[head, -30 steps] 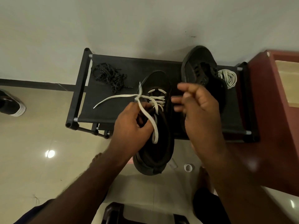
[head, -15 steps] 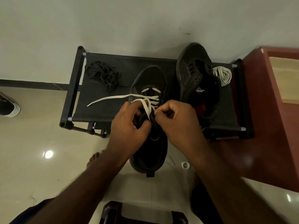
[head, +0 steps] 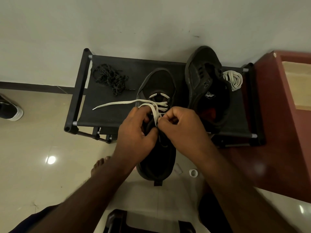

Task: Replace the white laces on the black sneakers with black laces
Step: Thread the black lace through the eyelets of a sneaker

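Both hands are working at the throat of a black sneaker (head: pixel 158 84) that is lying toe-to-the-wall on a black fabric shoe rack (head: pixel 104 113), its heel hanging out past the rack's near rail. The right hand (head: pixel 181 126) is curling tight, thumb and forefinger pinching the white lace (head: pixel 155 113) just above the upper eyelets. The left hand (head: pixel 134 132) is curling in from the other side, its fingertips gripping the same lace where a strand is looping out beside them. The lace is crossing the lower eyelets in several rows, and one free end is trailing away to the left across the rack fabric.

The second black sneaker (head: pixel 203 78) is leaning on its side just to the right, unlaced, with its toe reaching up by the wall. A coiled white lace (head: pixel 233 79) is sitting on the rack just beside it. The black laces (head: pixel 109 78) — flecked with pale specks — are lying in a loose tangle at the rack's far left, well apart from both hands.

A bare foot (head: pixel 99 165) is resting on the tiled floor below the left forearm, and a small white ring (head: pixel 193 173) is lying on the floor near the sneaker's heel. A red-brown cabinet (head: pixel 277 132) is standing just beside the rack's right end, and another shoe (head: pixel 10 110) is showing at the left edge.
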{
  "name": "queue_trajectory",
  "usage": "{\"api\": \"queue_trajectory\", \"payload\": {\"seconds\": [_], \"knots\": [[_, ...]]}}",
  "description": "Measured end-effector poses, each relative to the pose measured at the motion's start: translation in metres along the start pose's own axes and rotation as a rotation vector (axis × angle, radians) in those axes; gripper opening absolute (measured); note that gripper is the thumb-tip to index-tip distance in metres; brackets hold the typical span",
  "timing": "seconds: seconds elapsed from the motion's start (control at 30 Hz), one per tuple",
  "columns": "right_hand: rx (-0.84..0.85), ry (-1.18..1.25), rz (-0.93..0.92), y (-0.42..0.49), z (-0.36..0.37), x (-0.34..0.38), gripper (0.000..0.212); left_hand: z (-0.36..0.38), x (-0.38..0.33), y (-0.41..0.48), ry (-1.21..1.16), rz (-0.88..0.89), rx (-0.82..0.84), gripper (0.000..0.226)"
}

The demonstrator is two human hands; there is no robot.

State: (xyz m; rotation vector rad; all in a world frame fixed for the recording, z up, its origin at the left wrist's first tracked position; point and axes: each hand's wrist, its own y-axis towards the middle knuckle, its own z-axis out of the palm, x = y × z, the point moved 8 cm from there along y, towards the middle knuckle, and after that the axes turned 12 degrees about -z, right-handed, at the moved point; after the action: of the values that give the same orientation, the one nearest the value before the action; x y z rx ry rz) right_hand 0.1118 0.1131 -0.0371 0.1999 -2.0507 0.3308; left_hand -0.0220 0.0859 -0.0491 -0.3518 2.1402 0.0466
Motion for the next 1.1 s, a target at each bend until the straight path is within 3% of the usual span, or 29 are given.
{"api": "queue_trajectory", "payload": {"seconds": [0.2, 0.5, 0.73, 0.83, 0.97, 1.1], "knots": [[-0.039, -0.001, 0.012, 0.001, -0.005, -0.005, 0.004, -0.001, 0.0, 0.001, -0.006, -0.008, 0.007, 0.034], [-0.053, -0.096, -0.13, 0.004, -0.001, 0.003, 0.008, -0.001, -0.001, 0.001, -0.001, -0.004, 0.002, 0.038], [-0.148, 0.211, -0.013, 0.003, -0.013, 0.0, 0.01, -0.002, 0.0, 0.001, -0.018, -0.018, 0.014, 0.037], [-0.074, 0.153, 0.034, 0.001, -0.011, -0.003, 0.004, -0.002, 0.0, 0.002, -0.021, -0.02, 0.013, 0.038], [-0.049, 0.047, -0.038, 0.001, -0.007, 0.001, 0.008, -0.002, -0.001, 0.002, -0.03, -0.01, 0.01, 0.035], [-0.135, 0.261, -0.01, 0.002, -0.01, -0.001, 0.011, -0.001, 0.002, 0.003, -0.036, -0.024, 0.013, 0.037]]}}
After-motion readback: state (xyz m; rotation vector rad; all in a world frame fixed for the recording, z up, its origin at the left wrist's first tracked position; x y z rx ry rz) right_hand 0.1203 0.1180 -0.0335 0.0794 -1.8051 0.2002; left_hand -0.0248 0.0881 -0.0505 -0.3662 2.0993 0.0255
